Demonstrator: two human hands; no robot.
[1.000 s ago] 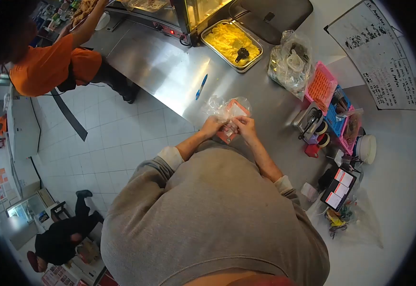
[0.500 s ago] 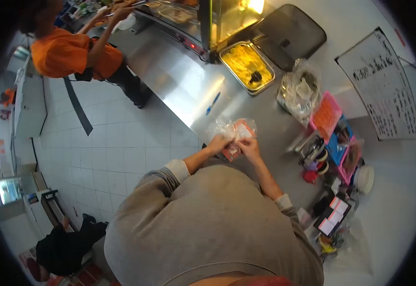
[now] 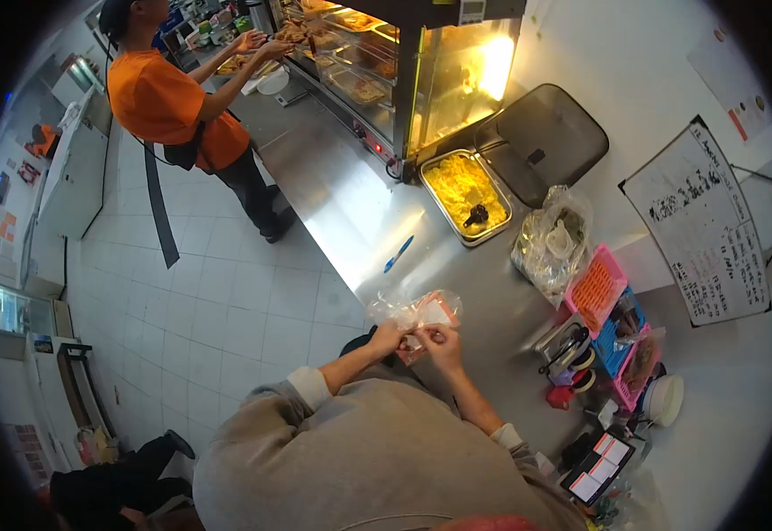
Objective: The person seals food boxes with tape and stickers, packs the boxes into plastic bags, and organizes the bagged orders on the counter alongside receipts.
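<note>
A clear plastic bag [image 3: 388, 307] with an orange-and-white packet [image 3: 437, 310] in or against it lies at the near edge of the steel counter [image 3: 351, 212]. My left hand [image 3: 389, 339] pinches the bag from the left, its fingers closed. Close beside it, almost touching, my right hand [image 3: 440, 344] grips the bag too, thumb and fingers pressed together. What lies between the fingertips is too small to make out. A blue pen [image 3: 398, 253] rests on the counter beyond the bag.
A metal tray [image 3: 467, 196] of yellow food stands by a lit display cabinet [image 3: 457, 80]. Right of it are a plastic bag [image 3: 556, 243], pink basket [image 3: 597, 290], tape rolls and a phone [image 3: 598, 469]. A person in orange [image 3: 160, 102] stands at the far left.
The view has tilted upward, so the counter and my hands appear lower. Both hands stay on the bag. The person in orange reaches toward the cabinet with food.
</note>
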